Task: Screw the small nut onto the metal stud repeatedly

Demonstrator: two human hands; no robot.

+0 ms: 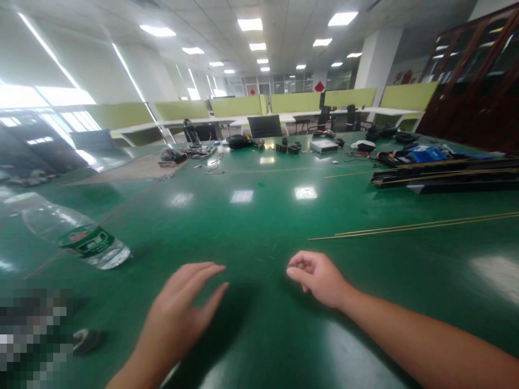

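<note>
My left hand (182,302) hovers over the green tabletop (259,216) with thumb and fingers apart and nothing between them. To the right, my right hand (318,276) is closed in a pinch, its fingers curled toward the thumb. A tiny dark spot shows at the pinch, too small to name. Just beyond the right hand lie thin brass-coloured rods (377,230), apart from the fingers. A clear plastic water bottle (91,237) with a green label stands to the left of my left hand, looking tilted in this view.
Black bars (458,181) with more rods lie at the right, beside a blue item (427,154). A white box (323,145), small black blocks (288,146) and cables sit along the far edge. A dark round object (87,341) is at lower left, near a blurred-out patch.
</note>
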